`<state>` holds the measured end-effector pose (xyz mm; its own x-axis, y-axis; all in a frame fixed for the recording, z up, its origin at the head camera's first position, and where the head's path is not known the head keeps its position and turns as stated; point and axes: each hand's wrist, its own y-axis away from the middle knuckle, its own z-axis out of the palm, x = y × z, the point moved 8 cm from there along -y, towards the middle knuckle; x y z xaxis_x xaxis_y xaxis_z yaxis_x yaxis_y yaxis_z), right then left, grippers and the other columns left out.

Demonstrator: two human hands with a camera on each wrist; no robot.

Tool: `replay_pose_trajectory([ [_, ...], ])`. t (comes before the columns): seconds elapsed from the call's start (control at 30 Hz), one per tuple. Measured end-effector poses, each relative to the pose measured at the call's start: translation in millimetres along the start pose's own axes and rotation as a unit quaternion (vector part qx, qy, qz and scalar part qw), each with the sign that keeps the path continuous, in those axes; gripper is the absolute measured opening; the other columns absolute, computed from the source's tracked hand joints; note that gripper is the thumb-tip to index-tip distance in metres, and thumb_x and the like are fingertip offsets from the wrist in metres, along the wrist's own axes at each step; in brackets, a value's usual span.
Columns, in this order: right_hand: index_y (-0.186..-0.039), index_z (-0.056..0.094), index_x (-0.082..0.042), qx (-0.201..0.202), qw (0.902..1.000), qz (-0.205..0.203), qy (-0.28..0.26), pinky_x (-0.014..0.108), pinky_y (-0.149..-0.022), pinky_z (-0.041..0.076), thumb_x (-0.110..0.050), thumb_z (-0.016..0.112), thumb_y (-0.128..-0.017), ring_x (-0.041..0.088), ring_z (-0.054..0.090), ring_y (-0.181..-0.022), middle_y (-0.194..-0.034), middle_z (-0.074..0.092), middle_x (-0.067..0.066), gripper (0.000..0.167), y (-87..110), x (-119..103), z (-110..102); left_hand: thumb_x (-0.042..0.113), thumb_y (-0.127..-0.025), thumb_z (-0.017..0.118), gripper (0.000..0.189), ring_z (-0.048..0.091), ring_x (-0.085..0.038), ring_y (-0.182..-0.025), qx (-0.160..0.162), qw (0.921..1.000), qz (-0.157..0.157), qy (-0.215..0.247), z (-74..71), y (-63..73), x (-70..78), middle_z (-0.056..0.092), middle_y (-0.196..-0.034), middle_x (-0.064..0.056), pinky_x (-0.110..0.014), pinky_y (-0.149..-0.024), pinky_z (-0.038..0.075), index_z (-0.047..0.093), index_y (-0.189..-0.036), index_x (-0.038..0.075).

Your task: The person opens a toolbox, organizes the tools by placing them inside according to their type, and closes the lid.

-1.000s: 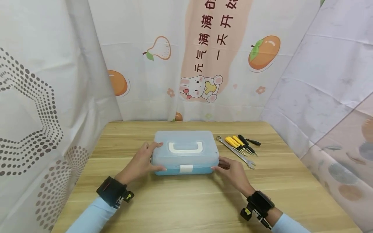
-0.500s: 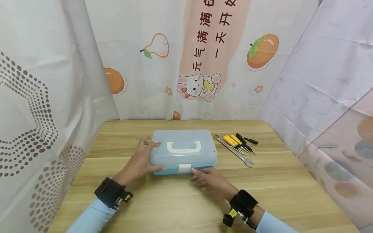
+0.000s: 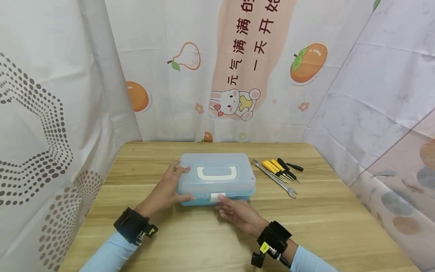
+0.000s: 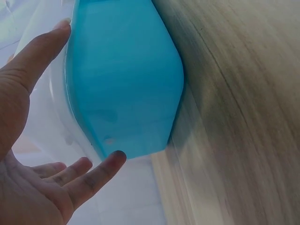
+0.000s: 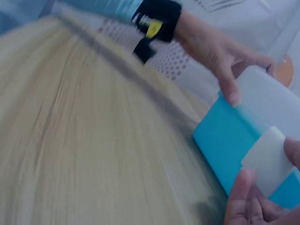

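Observation:
A toolbox (image 3: 221, 160) with a cloudy clear lid, a white handle (image 3: 216, 176) and a blue base (image 4: 124, 79) stands closed on the table. My left hand (image 3: 164, 190) grips its left end, thumb along the front and the other fingers spread toward the back. At the middle of the front, my right hand (image 3: 241, 215) holds the white latch (image 5: 267, 159). Its thumb lies on the latch face and a fingertip is at the latch's lower edge. The latch lies flat against the front.
Right of the toolbox lies a combination wrench (image 3: 274, 178). Several yellow- and black-handled screwdrivers (image 3: 276, 166) lie beside it, with another black-handled tool (image 3: 295, 166) behind them. Printed curtains (image 3: 163, 94) hang around the wooden table (image 3: 190, 241).
My right hand has moved left from the toolbox's right end, along the front, onto the latch. The left hand has stayed on the left end.

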<state>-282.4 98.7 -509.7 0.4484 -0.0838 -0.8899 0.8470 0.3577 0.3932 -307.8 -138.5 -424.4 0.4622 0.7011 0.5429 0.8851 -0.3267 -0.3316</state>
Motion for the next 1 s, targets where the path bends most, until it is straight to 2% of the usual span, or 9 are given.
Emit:
replay_pose_trajectory([
  [0.13,-0.126,0.056,0.013,0.012,0.9999,0.002,-0.005,0.027,-0.088,0.056,-0.039,0.073,-0.097,0.015,0.067,-0.095,-0.110,0.069,0.015,0.062,0.0,-0.8,-0.3,0.045,-0.070,0.095,0.096,0.041,-0.049,-0.139,0.002,1.0000,0.002,0.000,0.2,-0.8,0.3,0.022,-0.163,-0.025,-0.060,-0.103,0.046,0.050,-0.146,0.007],
  [0.3,-0.124,0.060,0.014,0.025,0.9995,-0.001,0.022,0.028,-0.087,0.057,-0.045,0.075,-0.094,0.016,0.068,-0.092,-0.105,0.070,0.013,0.068,-1.5,1.4,-4.6,0.044,-0.071,0.096,0.096,0.042,-0.049,-0.139,0.001,1.0000,0.001,-0.002,1.0,-1.3,1.3,0.022,-0.162,-0.026,-0.060,-0.104,0.046,0.050,-0.146,0.006],
  [0.53,-0.122,0.062,0.017,0.023,0.9981,-0.013,0.055,0.029,-0.085,0.058,-0.049,0.075,-0.093,0.017,0.069,-0.088,-0.100,0.071,0.012,0.072,-1.5,3.0,-5.8,0.043,-0.071,0.095,0.097,0.041,-0.050,-0.140,-0.006,1.0000,-0.003,-0.005,0.4,-0.6,2.2,0.021,-0.163,-0.026,-0.060,-0.105,0.045,0.049,-0.147,0.006],
  [0.7,-0.121,0.061,0.017,0.022,0.9979,-0.017,0.059,0.028,-0.083,0.058,-0.049,0.074,-0.094,0.017,0.069,-0.087,-0.098,0.071,0.012,0.072,-1.2,3.8,-4.8,0.041,-0.070,0.096,0.097,0.040,-0.050,-0.141,-0.008,1.0000,-0.004,-0.002,-0.5,-0.8,3.2,0.021,-0.163,-0.026,-0.060,-0.105,0.044,0.048,-0.147,0.005],
  [0.9,-0.115,0.063,0.016,0.034,0.9984,-0.014,0.042,0.027,-0.074,0.059,-0.050,0.073,-0.094,0.013,0.068,-0.075,-0.090,0.072,0.011,0.070,2.2,1.7,-1.8,0.041,-0.071,0.096,0.097,0.038,-0.050,-0.142,-0.009,0.9999,0.004,-0.005,0.2,-0.3,3.6,0.021,-0.163,-0.027,-0.060,-0.106,0.044,0.047,-0.147,0.005],
  [1.0,-0.111,0.065,0.014,0.047,0.9968,-0.026,0.060,0.030,-0.071,0.060,-0.052,0.073,-0.094,0.012,0.067,-0.070,-0.089,0.073,0.013,0.068,6.8,-2.5,-1.5,0.041,-0.071,0.096,0.098,0.037,-0.049,-0.142,-0.009,0.9999,0.005,-0.004,0.4,0.0,4.0,0.021,-0.163,-0.027,-0.060,-0.106,0.043,0.047,-0.148,0.005],
])
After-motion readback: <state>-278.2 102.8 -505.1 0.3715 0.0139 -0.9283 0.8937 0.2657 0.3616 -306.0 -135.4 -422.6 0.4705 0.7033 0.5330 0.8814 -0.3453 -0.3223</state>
